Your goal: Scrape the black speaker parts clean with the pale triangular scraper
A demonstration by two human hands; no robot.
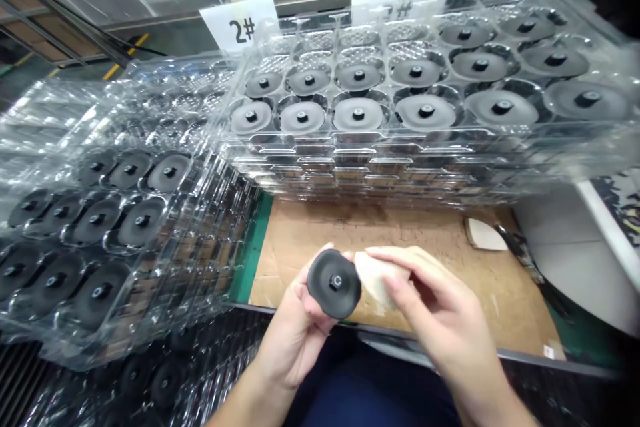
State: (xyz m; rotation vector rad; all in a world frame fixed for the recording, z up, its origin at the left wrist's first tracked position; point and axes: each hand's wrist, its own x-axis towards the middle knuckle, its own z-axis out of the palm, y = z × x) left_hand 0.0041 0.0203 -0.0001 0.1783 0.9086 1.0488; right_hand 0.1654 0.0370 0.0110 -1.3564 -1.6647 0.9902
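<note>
My left hand (295,323) grips a black round disc (334,283) with a small hub in its middle, holding it up over the near edge of the bench. My right hand (440,317) is closed on a whitish cloth (373,277) pressed against the disc's right edge. Both hands meet above a sheet of brown cardboard (380,233) that lies on the bench.
A stack of clear plastic trays (350,160) with grey discs stands at the back. Another stack of clear trays (165,260) with dark discs fills the left. Paper labels marked "2#" (241,27) stand behind. A white rounded object (565,260) sits at right.
</note>
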